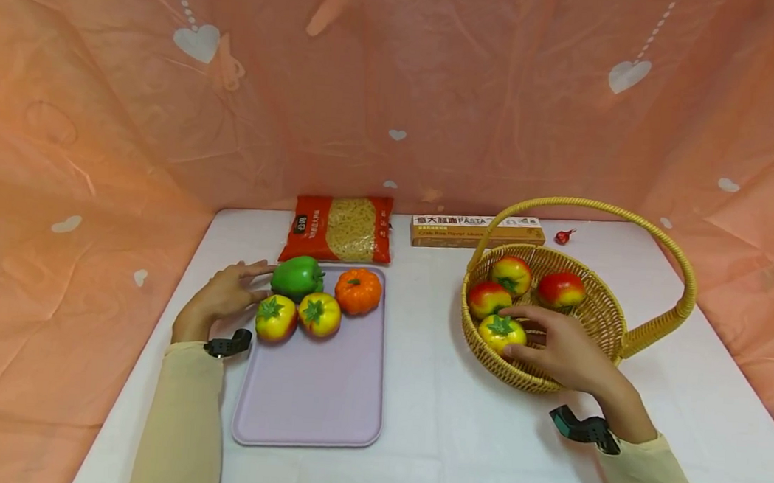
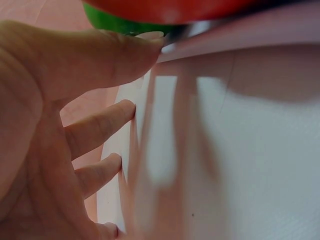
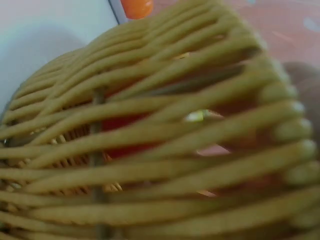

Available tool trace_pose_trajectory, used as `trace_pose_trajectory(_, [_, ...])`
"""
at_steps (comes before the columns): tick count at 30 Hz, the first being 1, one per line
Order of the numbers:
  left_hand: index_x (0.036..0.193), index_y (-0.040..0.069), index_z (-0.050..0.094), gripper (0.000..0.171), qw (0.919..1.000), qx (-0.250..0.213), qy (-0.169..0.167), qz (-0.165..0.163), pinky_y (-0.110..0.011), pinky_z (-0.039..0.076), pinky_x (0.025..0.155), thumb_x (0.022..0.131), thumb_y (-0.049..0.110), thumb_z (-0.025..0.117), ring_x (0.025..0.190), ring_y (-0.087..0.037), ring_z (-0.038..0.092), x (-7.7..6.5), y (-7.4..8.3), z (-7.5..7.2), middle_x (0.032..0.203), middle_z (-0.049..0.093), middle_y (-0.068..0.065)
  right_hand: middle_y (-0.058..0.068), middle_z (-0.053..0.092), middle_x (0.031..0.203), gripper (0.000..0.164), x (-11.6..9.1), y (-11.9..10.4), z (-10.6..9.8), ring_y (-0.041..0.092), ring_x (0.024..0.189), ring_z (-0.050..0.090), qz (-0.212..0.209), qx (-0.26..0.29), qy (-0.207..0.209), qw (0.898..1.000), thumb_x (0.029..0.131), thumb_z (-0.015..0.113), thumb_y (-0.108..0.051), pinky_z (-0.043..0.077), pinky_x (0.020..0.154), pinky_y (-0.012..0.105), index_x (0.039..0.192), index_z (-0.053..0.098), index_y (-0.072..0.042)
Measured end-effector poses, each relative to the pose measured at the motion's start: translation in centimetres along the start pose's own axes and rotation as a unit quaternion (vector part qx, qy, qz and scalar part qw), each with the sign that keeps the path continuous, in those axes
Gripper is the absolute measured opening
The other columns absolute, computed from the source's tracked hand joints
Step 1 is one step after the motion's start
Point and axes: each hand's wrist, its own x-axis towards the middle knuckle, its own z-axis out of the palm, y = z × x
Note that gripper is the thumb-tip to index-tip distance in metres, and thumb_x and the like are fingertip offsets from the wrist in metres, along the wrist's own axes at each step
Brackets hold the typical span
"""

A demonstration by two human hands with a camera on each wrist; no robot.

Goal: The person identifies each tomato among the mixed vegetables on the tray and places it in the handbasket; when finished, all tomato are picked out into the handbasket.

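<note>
My left hand (image 1: pixel 225 294) is beside the green bell pepper (image 1: pixel 297 277) at the left edge of the lilac tray (image 1: pixel 314 399). Its fingers are spread fairly straight, with the index fingertip at the pepper; in the left wrist view the thumb (image 2: pixel 115 55) points toward the tray's edge. Two yellow-red persimmons (image 1: pixel 320 315) and an orange pumpkin (image 1: pixel 358 291) share the tray. Inside the wicker basket (image 1: pixel 602 314), my right hand (image 1: pixel 563 348) holds a yellow persimmon (image 1: pixel 496 329) between thumb and fingers. Basket weave hides most of that grip in the right wrist view.
Behind the tray lies a red pasta bag (image 1: pixel 341 228). A pasta box (image 1: pixel 474 232) and a small red item (image 1: pixel 563 237) lie behind the basket. The basket's tall handle (image 1: pixel 674 266) arches over it. More red-yellow fruits (image 1: pixel 561 289) sit inside the basket.
</note>
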Motion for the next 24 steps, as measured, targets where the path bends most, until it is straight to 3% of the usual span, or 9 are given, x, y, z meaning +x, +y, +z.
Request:
trace_pose_trajectory(7, [0.150,0.022,0.050,0.058,1.0000,0.001,0.006,0.008,-0.076,0.006,0.114,0.095,0.029,0.066,0.152,-0.051,0.006,-0.3,0.0,0.1,0.163,0.032,-0.016,0.005,0.070,0.122,0.054,0.2,-0.6,-0.1,0.025,0.107,0.069,0.021,-0.067,0.020,0.997,0.080,0.084,-0.041,0.059,0.089,0.047,0.128,0.066,-0.021])
trace_pose_trajectory(11, [0.149,0.021,0.050,0.057,0.9999,-0.001,0.006,0.016,-0.075,0.006,0.115,0.095,0.028,0.066,0.151,-0.051,0.006,-0.4,-0.2,0.2,0.162,0.033,-0.016,0.005,0.068,0.126,0.054,-0.3,-1.4,-0.4,0.028,0.108,0.070,0.006,-0.066,0.055,0.996,0.081,0.084,-0.039,0.058,0.090,0.049,0.129,0.066,-0.020])
trace_pose_trajectory(13, [0.149,0.021,0.051,0.057,0.9998,-0.003,0.005,0.019,-0.075,0.005,0.115,0.095,0.028,0.066,0.152,-0.050,0.005,-0.3,-0.3,0.3,0.162,0.033,-0.015,0.005,0.068,0.128,0.052,-0.6,-2.0,-0.4,0.027,0.109,0.070,-0.010,-0.029,0.068,0.997,0.083,0.083,-0.034,0.059,0.092,0.041,0.130,0.066,-0.018])
trace_pose_trajectory(16, [0.149,0.021,0.051,0.056,0.9997,0.000,0.005,0.025,-0.074,0.005,0.116,0.095,0.027,0.067,0.152,-0.050,0.005,-0.1,-0.3,0.4,0.162,0.033,-0.015,0.009,0.066,0.131,0.048,-0.7,-2.9,-0.1,0.026,0.115,0.068,-0.040,0.085,0.060,0.994,0.087,0.080,-0.019,0.057,0.095,0.030,0.132,0.064,-0.014])
trace_pose_trajectory(18, [0.149,0.021,0.051,0.056,0.9997,0.002,0.005,0.022,-0.074,0.004,0.116,0.095,0.026,0.066,0.153,-0.049,0.005,0.1,-0.3,0.3,0.163,0.033,-0.014,0.017,0.063,0.135,0.048,-0.4,-3.6,0.3,0.030,0.122,0.064,-0.065,0.188,0.041,0.979,0.089,0.075,-0.006,0.055,0.098,0.028,0.135,0.061,-0.010])
trace_pose_trajectory(21, [0.149,0.021,0.051,0.057,0.9998,0.001,0.006,0.018,-0.074,0.004,0.116,0.095,0.025,0.066,0.153,-0.049,0.005,0.0,-0.3,0.2,0.163,0.032,-0.014,0.027,0.056,0.140,0.051,0.5,-4.7,1.2,0.035,0.129,0.058,-0.114,0.319,0.012,0.941,0.090,0.067,0.007,0.053,0.102,0.035,0.139,0.055,0.001])
trace_pose_trajectory(24, [0.149,0.020,0.051,0.057,0.9998,-0.005,0.009,0.018,-0.075,0.005,0.116,0.094,0.025,0.067,0.152,-0.049,0.005,-0.1,-0.3,0.2,0.163,0.032,-0.015,0.031,0.053,0.141,0.052,1.8,-5.8,2.4,0.038,0.130,0.057,-0.158,0.398,-0.009,0.903,0.091,0.066,0.008,0.050,0.104,0.038,0.140,0.050,0.009])
